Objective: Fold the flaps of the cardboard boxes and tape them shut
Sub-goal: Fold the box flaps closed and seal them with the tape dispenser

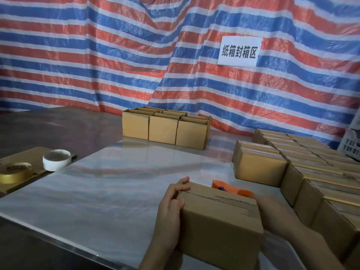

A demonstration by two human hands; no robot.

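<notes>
1. Step in hand: the flaps of the box (pixel 220 225) are already folded down and the top is closed. I judge this as holding it shut just before taping.
2. The left hand (pixel 171 203) grips the box's left end, with its fingers curled over the top edge.
3. The right hand (pixel 272 213) lies against the box's right end. Its fingers are hidden behind the box, so I cannot tell whether it grips anything.
4. An orange tool (pixel 231 189) pokes up just behind the box, near the right hand. It is probably a tape dispenser; whether it is held is unclear.
5. Next move, likely: the left hand keeps the flaps pinned while tape is run along the seam (pixel 196 194) from end to end. The flaps could spring up if the grip loosens.
6. Box look: plain brown corrugated card, tilted, over the near part of the table (pixel 97 191). I cannot tell whether it is resting or lifted.
7. The seam is a thin dark line on the left half of the top. The right half shows a strip of bare fluting (pixel 233 204). No tape plainly shows.
8. Around the box:
   - Closed boxes (pixel 259 168) sit just right of it.
   - Open boxes (pixel 163 129) stand well beyond it.
   - A white tape roll (pixel 56 159) and a brownish tape roll (pixel 14 173) lie far to its left.
</notes>
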